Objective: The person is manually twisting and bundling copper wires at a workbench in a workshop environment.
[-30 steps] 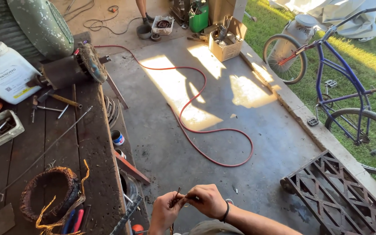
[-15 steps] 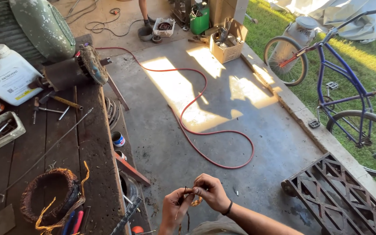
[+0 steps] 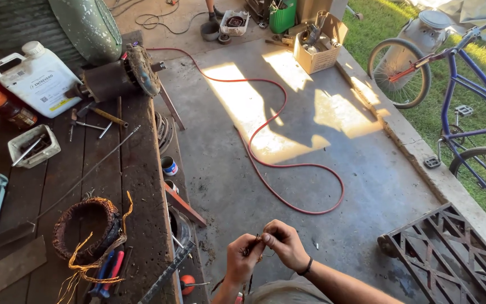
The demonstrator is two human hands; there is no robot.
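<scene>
Head view: left hand [image 3: 243, 260], right hand [image 3: 286, 245] both pinching thin wire [image 3: 256, 243] over concrete floor [image 3: 288, 141].

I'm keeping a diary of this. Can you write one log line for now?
left hand: pinching thin wire | right hand: pinching same wire | left side: wooden workbench, copper coil

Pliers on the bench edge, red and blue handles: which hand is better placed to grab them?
Left, probably. The left hand is on the bench side, nearer the pliers; the right hand sits farther off. Both pinch a thin wire.
</scene>
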